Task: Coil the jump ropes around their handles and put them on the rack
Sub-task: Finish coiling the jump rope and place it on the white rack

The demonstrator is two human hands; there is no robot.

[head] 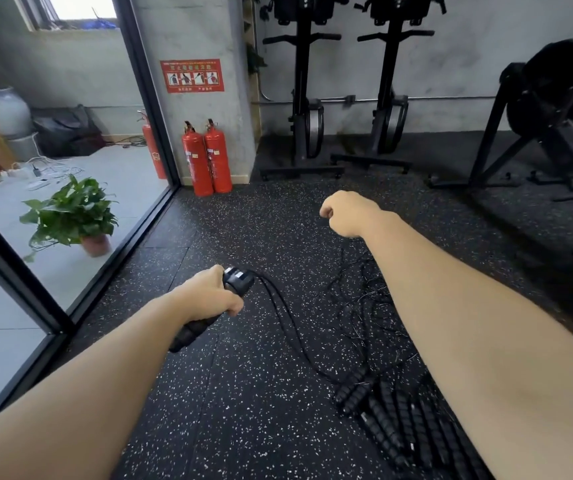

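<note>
Floor [243,393] of speckled black rubber lay beneath two bare arms. The left hand [214,294] gripped black handles [193,332], fingers curled round them, and a rope [288,320] ran from their top end down to the floor. The right hand [345,213] was held farther out, fingers curled; whether it pinched anything could not be told. A tangle [364,299] of thin ropes lay on the floor below it, and a pile [389,420] of ridged black grips lay beside the right forearm. Two red extinguishers [207,157] stood against a pillar.
</note>
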